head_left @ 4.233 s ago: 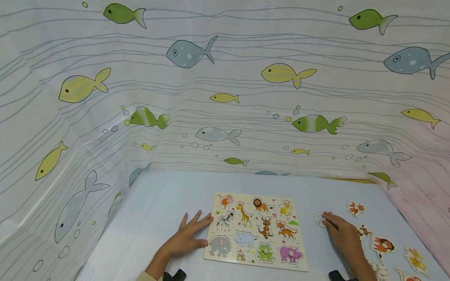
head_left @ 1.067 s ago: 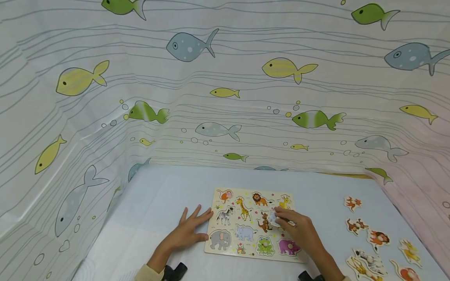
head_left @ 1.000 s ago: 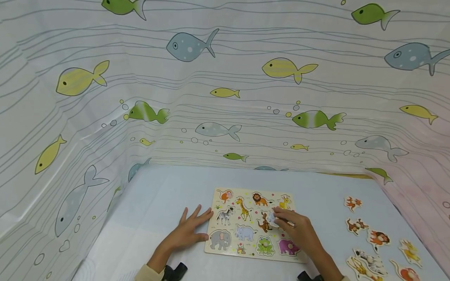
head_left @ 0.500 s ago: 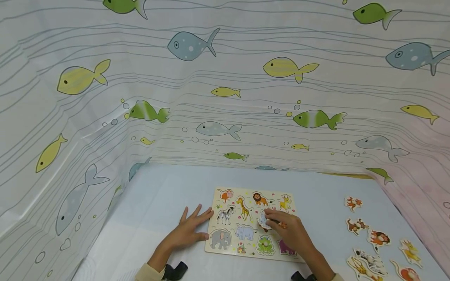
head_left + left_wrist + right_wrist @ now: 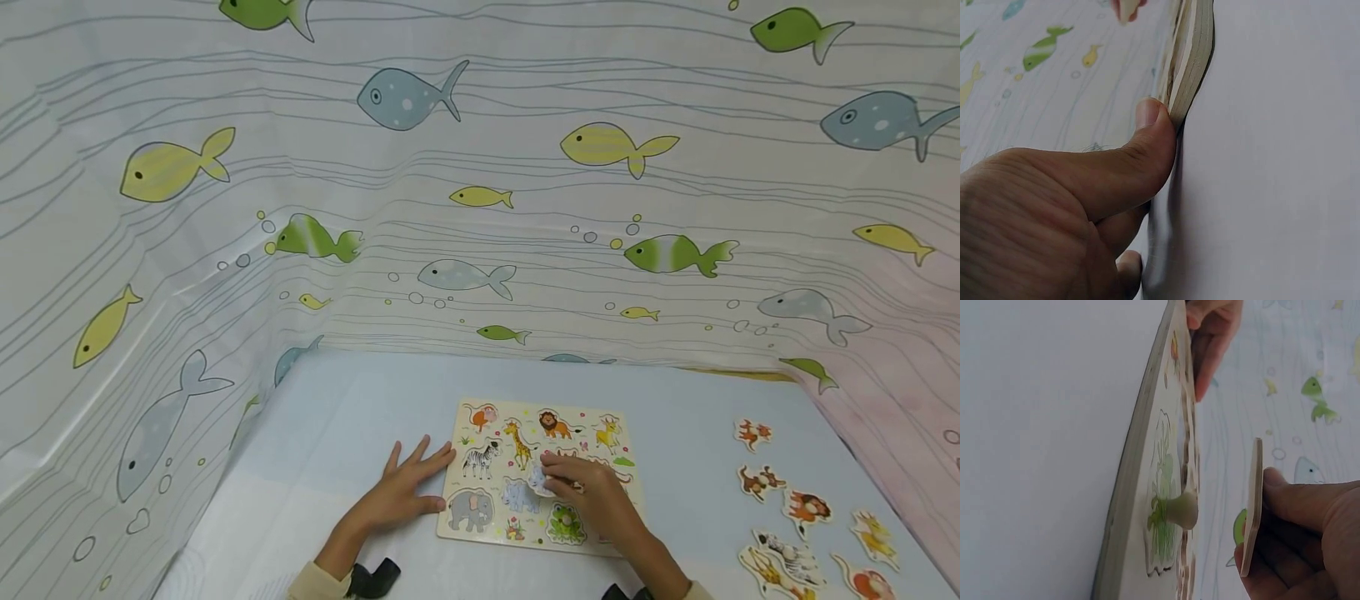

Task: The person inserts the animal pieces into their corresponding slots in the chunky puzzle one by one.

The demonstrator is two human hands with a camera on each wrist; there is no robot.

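A wooden animal puzzle board (image 5: 491, 542) lies flat on the table. My left hand (image 5: 393, 493) has its fingers spread at the board's left edge; in the left wrist view the thumb (image 5: 1141, 144) presses against that edge. My right hand (image 5: 600, 496) pinches a pale blue animal puzzle piece (image 5: 536, 482) over the middle of the board, beside the printed rhino (image 5: 517, 497). From the right wrist, the piece (image 5: 1252, 509) shows edge-on, with a gap between it and the board (image 5: 1138, 450). A frog piece (image 5: 566, 525) with a knob (image 5: 1185, 509) sits in the board.
Loose puzzle pieces lie at the right of the table, among them a tiger (image 5: 753, 434), a lion (image 5: 807, 508), a zebra (image 5: 795, 557) and a monkey (image 5: 866, 579). A fish-patterned curtain (image 5: 480, 242) surrounds the table's back and sides.
My right hand has picked the pale blue piece off the table at the right and carried it left over the board, passing the kangaroo picture. The left hand has stayed at the board's edge.
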